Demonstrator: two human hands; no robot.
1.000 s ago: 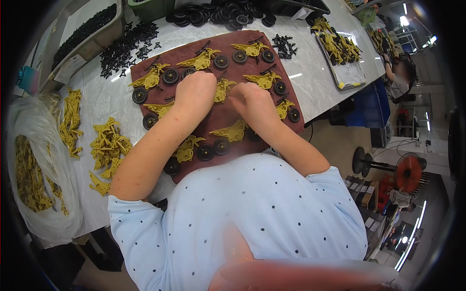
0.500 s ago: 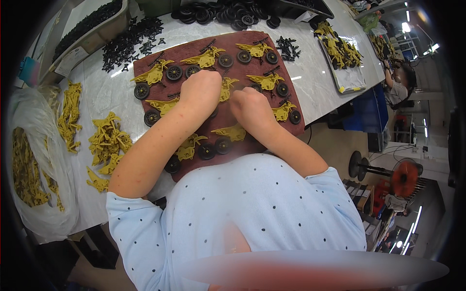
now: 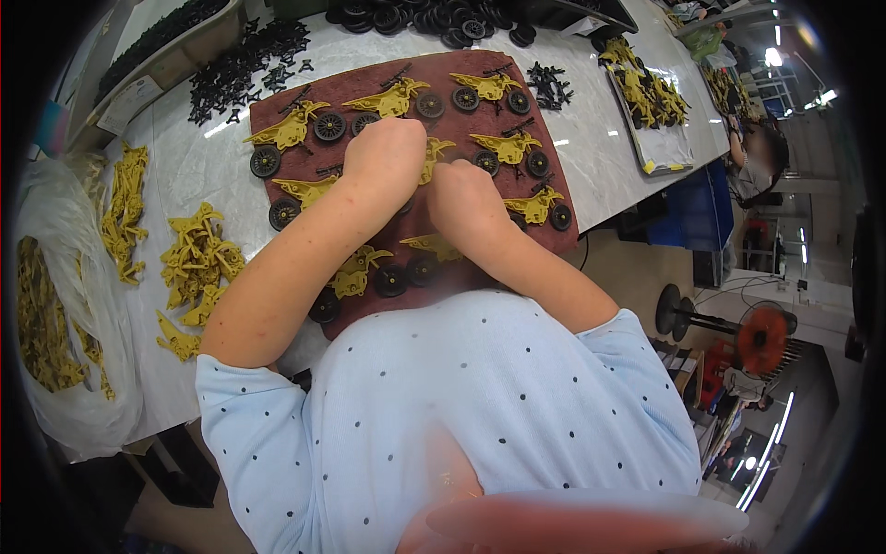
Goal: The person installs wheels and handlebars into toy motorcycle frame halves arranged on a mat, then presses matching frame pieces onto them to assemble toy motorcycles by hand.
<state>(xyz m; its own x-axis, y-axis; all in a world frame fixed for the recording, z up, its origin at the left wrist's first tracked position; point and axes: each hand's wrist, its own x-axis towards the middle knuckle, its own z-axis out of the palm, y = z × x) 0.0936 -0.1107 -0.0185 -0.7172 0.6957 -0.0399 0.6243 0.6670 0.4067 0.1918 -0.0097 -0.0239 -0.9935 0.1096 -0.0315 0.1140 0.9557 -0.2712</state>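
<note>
A reddish-brown cloth mat (image 3: 360, 319) bears rows of yellow plastic toy motorcycle bodies (image 3: 293, 127) with black spoked wheels (image 3: 329, 126) and black handlebar parts beside them. In the middle of the mat, my left hand (image 3: 389, 155) is closed in a pinch at a toy motorcycle body (image 3: 434, 164), which shows between my hands. Right beside it my right hand (image 3: 461, 196) is curled with its fingers pressed together. Both hands hide their own fingertips, so any small part in the right one cannot be seen.
Left of the mat lie yellow bodies in a pile (image 3: 198, 258) and a clear plastic bag (image 3: 78, 369). Beyond the mat are small black parts (image 3: 254, 69), black wheels (image 3: 425, 18) and a grey bin (image 3: 175, 69). A tray (image 3: 664, 152) with yellow parts stands at right.
My right hand has moved slightly left, up against the left hand and the toy motorcycle body. The left hand stays nearly in place. The whole view has shifted a little.
</note>
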